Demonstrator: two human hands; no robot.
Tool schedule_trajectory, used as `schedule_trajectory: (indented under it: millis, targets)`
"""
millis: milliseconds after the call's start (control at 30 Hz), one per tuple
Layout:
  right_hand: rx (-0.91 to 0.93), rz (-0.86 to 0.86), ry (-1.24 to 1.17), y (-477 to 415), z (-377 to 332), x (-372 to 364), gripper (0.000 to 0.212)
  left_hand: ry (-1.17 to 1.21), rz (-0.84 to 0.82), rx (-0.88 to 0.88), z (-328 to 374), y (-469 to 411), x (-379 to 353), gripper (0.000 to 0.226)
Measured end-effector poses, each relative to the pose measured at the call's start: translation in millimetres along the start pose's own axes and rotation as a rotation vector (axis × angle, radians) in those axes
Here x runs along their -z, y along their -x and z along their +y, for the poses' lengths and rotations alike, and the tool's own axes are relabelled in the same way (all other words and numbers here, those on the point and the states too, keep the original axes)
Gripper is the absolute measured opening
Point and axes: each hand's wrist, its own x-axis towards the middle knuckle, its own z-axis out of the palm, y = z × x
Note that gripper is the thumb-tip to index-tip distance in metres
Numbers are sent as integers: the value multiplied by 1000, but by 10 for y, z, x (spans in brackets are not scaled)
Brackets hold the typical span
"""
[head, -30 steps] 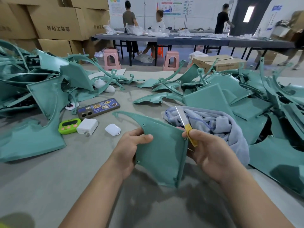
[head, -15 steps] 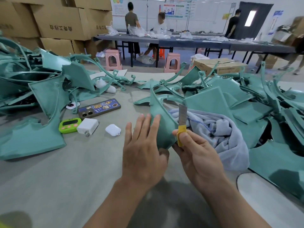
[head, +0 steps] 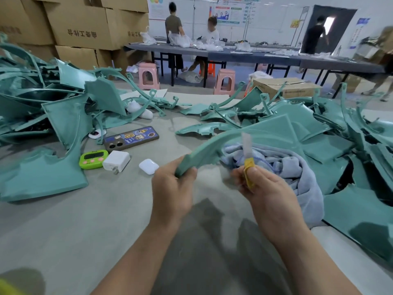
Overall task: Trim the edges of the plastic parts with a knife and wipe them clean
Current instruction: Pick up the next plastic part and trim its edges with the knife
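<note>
Head view: the left hand [head: 172,188] holds one end of a curved green plastic part [head: 204,150], fingers [head: 190,174] curled round it, so the part arcs up off the tabletop [head: 85,231] towards the right. The right hand [head: 268,192] pinches the yellow grip of a knife [head: 248,165], its blurred blade pointing up just beside the part. A grey-blue cloth [head: 297,167] lies behind. Heaps of green parts [head: 42,116] flank both sides; a phone [head: 131,138], timer [head: 93,159], charger [head: 116,161] and earbud case [head: 148,166] sit left.
</note>
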Motion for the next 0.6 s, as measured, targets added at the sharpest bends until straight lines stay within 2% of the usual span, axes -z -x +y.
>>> schedule_trajectory:
  millis: [67,100,167,200,433,500,600]
  targets:
    - [108,19,81,-18,-37,31,19,-6,11,-74,9,-42,72,37]
    - [161,9,151,-20,-46,44,22,-90,-2,-163,-19,-58,105,45]
    - [242,-24,297,-8,-30,42,31,-318,-17,-325,-105,-90,145,47]
    - [255,-36,355,3,-1,29,33,-387,-17,-327,-156,-96,145,44]
    - [286,-159,748,120,179,-91,25,-432,-145,-8,-206,-36,120,52]
    - [322,-175,790,157,175,-116,26,-473,-161,15,-209,-34,120,44]
    - [370,-166,857,192,180,-143,30,-442,-183,9,-228,-43,134,51]
